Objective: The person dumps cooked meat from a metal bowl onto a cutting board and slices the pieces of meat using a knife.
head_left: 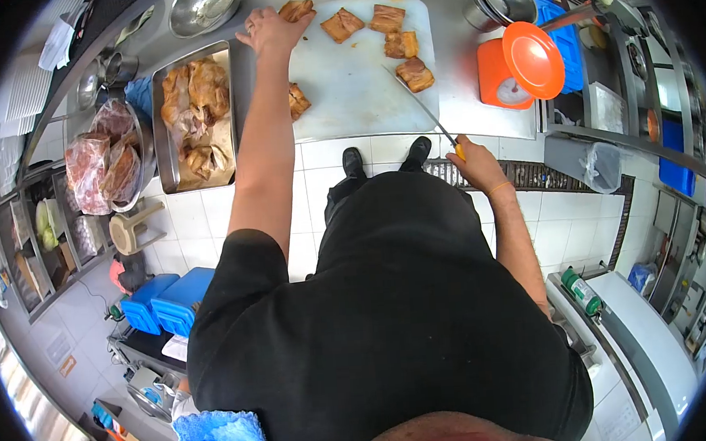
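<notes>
My left hand is at the far left corner of the white cutting board, its fingers spread. It is right against a browned slab of meat; whether it grips the slab I cannot tell. My right hand is closed around the yellow handle of a long knife. The blade points up and left, its tip over the board beside a browned meat piece. Several similar pieces lie along the board's far and right sides. Another piece is partly hidden behind my left forearm.
Left of the board stands a metal tray of cooked poultry, with a bowl of bagged meat beyond it. An orange scale with a round pan stands right of the board. Metal bowls sit at the back.
</notes>
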Demonstrator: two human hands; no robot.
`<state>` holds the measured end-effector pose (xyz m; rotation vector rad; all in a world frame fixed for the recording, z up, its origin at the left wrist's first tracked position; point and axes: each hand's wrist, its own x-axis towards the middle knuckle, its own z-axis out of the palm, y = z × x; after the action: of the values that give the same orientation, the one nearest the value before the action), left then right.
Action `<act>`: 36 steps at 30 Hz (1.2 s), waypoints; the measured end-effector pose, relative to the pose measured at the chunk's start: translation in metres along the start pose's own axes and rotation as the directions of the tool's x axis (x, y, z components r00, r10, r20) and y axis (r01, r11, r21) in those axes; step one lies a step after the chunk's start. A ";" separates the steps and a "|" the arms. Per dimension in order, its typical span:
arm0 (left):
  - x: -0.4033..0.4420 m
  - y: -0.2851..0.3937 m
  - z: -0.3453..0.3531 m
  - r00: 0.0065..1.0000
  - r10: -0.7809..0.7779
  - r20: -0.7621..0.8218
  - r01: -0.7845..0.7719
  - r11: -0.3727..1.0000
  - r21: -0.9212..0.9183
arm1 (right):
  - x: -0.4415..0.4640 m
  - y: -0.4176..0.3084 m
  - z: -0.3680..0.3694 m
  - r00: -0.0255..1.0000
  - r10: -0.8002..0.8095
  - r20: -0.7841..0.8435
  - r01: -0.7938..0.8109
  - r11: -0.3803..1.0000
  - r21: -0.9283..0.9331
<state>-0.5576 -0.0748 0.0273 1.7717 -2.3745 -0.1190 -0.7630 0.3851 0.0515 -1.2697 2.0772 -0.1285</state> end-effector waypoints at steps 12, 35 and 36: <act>0.000 0.042 0.001 0.991 0.117 0.071 -0.117 0.993 -0.010 | -0.002 0.000 0.005 1.000 0.007 -0.027 -0.007 1.000 0.022; -0.081 0.030 -0.017 0.982 0.049 -0.182 -0.122 0.904 -0.410 | -0.010 0.005 -0.003 0.996 -0.054 -0.068 0.051 0.998 -0.041; -0.085 0.026 -0.019 0.981 0.047 -0.188 -0.126 0.891 -0.437 | -0.014 0.004 -0.007 0.996 -0.058 -0.069 0.054 0.997 -0.056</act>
<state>-0.5552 0.0146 0.0420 1.3960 -2.0838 -0.4436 -0.7658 0.3964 0.0619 -1.3749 2.1189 -0.1450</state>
